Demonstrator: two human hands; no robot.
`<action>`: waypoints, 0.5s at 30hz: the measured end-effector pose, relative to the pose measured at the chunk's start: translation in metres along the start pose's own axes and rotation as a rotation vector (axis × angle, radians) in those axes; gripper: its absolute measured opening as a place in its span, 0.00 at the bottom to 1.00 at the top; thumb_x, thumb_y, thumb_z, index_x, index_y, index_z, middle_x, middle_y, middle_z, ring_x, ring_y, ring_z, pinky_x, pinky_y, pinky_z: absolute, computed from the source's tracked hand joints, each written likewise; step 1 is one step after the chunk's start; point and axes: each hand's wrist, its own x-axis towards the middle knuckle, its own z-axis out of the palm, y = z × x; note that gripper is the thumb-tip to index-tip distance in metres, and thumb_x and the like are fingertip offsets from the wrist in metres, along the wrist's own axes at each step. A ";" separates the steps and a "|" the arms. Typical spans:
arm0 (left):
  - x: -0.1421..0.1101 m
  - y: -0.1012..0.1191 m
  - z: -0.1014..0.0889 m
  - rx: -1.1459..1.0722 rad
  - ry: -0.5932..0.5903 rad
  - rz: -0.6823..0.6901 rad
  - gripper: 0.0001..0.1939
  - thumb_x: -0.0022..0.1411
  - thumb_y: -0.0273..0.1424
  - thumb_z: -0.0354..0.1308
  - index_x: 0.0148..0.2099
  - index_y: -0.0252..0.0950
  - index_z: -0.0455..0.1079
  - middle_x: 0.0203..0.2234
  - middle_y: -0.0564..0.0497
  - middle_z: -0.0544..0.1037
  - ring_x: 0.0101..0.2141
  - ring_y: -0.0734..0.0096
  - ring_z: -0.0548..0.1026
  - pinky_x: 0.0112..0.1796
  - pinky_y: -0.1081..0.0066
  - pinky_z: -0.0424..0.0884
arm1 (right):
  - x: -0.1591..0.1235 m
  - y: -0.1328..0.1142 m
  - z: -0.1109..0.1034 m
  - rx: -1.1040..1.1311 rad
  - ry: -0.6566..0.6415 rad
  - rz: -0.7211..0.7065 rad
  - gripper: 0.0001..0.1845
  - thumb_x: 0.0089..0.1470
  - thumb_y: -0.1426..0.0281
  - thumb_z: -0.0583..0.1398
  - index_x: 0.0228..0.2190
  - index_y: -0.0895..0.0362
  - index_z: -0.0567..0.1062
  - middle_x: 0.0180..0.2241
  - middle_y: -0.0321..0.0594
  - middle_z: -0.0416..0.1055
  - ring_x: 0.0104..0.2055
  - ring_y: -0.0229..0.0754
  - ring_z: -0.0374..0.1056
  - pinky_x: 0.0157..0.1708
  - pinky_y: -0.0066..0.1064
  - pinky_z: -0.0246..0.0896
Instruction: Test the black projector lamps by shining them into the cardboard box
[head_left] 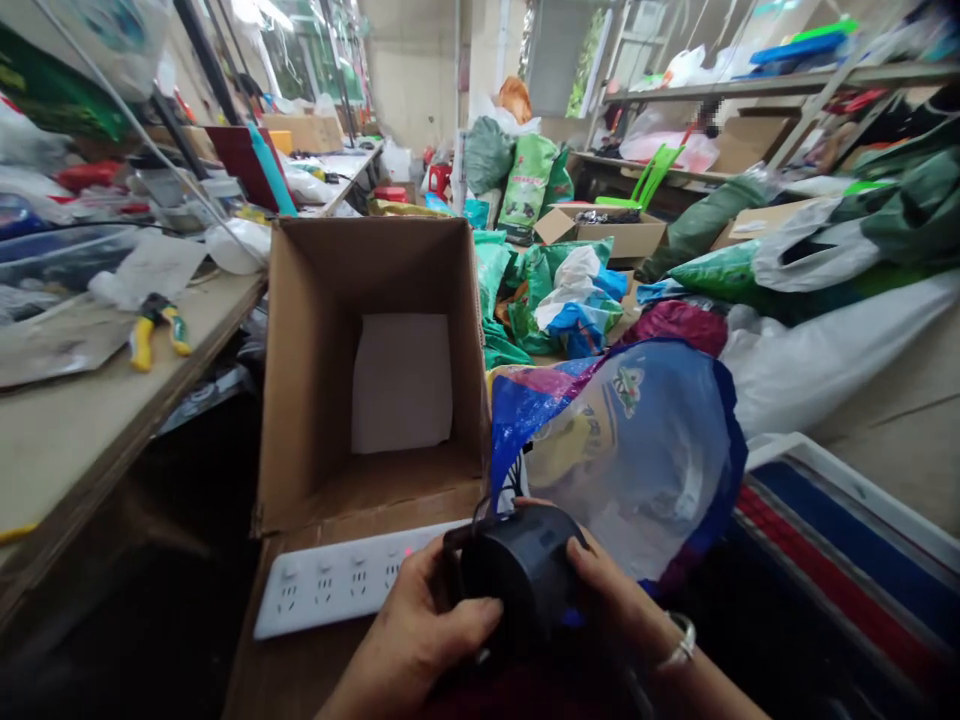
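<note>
My left hand (427, 620) and my right hand (615, 610) grip a black cylindrical device (521, 570) from either side, low in the view. A thin black cord (480, 515) rises from its top edge. Just behind my right hand lies a clear plastic bag (637, 460) with blue and coloured print, its lower end hidden behind the device. A white power strip (337, 580) lies left of my left hand, apart from it. Beyond stands an open cardboard box (315, 370) with a white sheet inside. A silver bangle (681, 640) circles my right wrist.
A long workbench (75, 440) on the left holds yellow-handled pliers (154, 330) and assorted clutter. Green sacks (529, 185) and flattened cartons cover the floor ahead. Shelves (780, 85) stand at the back right, and a striped mat (840, 540) lies at the lower right.
</note>
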 end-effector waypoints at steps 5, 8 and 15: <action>-0.001 0.001 -0.001 -0.153 -0.022 -0.070 0.24 0.38 0.31 0.73 0.40 0.35 0.71 0.30 0.50 0.78 0.26 0.71 0.75 0.27 0.74 0.70 | -0.009 0.007 0.025 0.310 0.032 0.014 0.29 0.47 0.47 0.55 0.42 0.54 0.74 0.36 0.45 0.76 0.40 0.55 0.72 0.43 0.46 0.65; -0.006 0.010 0.001 -0.101 0.052 -0.058 0.23 0.41 0.34 0.73 0.39 0.34 0.70 0.29 0.51 0.77 0.26 0.73 0.75 0.29 0.74 0.70 | 0.000 -0.002 0.020 0.154 0.034 -0.055 0.29 0.47 0.44 0.55 0.39 0.52 0.75 0.35 0.43 0.76 0.38 0.51 0.72 0.42 0.42 0.66; -0.032 0.030 -0.018 0.107 0.223 -0.122 0.21 0.48 0.38 0.68 0.38 0.38 0.61 0.23 0.57 0.74 0.22 0.77 0.72 0.26 0.78 0.67 | 0.020 -0.019 -0.038 -0.540 0.012 0.046 0.25 0.53 0.50 0.56 0.22 0.59 0.71 0.17 0.34 0.65 0.17 0.34 0.59 0.17 0.26 0.56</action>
